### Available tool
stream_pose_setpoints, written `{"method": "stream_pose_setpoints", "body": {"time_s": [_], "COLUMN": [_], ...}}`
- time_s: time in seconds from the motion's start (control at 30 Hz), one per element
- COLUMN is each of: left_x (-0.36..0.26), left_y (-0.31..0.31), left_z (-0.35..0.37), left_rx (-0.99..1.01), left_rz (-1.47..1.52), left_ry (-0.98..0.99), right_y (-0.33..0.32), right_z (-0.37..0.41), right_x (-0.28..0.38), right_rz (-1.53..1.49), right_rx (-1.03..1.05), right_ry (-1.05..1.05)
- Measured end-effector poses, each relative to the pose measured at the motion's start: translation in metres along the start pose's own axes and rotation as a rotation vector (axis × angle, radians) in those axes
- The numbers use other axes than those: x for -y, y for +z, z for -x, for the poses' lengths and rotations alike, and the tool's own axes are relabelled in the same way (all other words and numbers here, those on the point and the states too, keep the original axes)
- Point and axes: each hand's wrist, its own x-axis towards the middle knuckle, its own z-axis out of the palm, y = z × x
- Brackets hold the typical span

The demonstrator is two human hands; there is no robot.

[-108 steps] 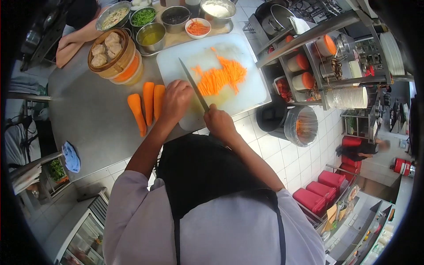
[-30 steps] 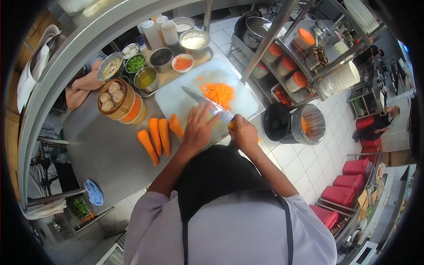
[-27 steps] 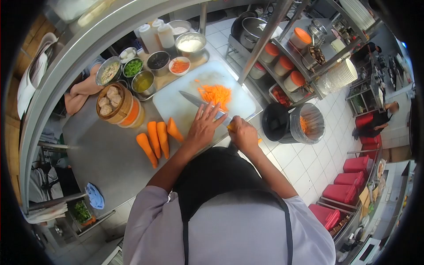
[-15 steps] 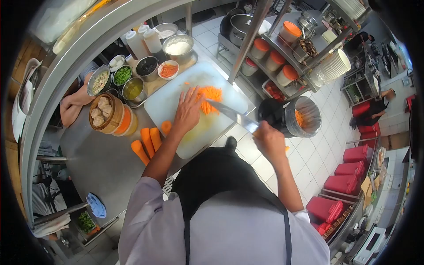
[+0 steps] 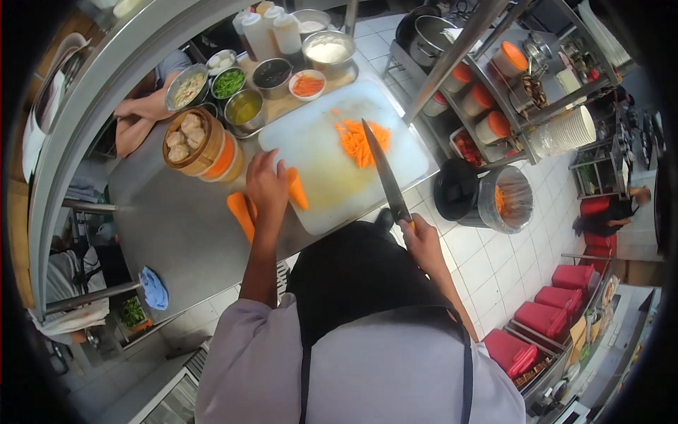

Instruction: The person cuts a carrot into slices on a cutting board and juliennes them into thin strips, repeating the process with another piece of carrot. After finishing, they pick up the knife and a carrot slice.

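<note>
My right hand is wrapped round the handle of a large knife. The blade points up and away over the white cutting board, its tip beside a pile of shredded carrot. At the board's left edge is my left hand, its fingers apart and slightly bent. Its thumb is close to a carrot lying on the board's edge. Another carrot lies on the steel table, partly hidden by the hand and wrist.
Bowls of scallions, oil and carrot strips stand beyond the board. A bamboo steamer with dumplings is at the left. Another person's crossed arms are behind it. A lined bin stands right.
My left hand has left the shredded carrot and moved left to the whole carrots. The knife has swung to point more steeply away, still in my right hand. The view has shifted.
</note>
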Motion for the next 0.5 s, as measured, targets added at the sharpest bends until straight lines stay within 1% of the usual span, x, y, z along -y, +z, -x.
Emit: {"method": "stream_pose_setpoints", "body": {"time_s": [0.03,0.13,0.23,0.33,0.43,0.5], "left_x": [0.008,-0.003,-0.004,-0.011,-0.024,-0.025], "left_y": [-0.007,-0.022,-0.002,0.019,0.028,0.036], "left_z": [0.009,0.028,0.052,0.065,0.070,0.070], "left_rx": [0.104,0.384,0.291,0.179,0.064,0.027], "left_rz": [-0.111,-0.051,-0.014,-0.023,-0.021,0.045], "left_ry": [-0.111,-0.326,-0.168,-0.132,-0.023,-0.075], "right_y": [0.000,0.007,0.017,0.027,0.037,0.040], "right_z": [0.001,-0.006,-0.014,-0.017,-0.024,-0.025], "right_x": [0.014,0.011,0.006,0.006,-0.001,-0.003], "right_rz": [0.008,0.109,0.160,0.218,0.295,0.283], "right_rx": [0.011,0.088,0.136,0.153,0.163,0.173], "right_ry": [-0.029,-0.045,-0.110,-0.151,-0.217,-0.231]}}
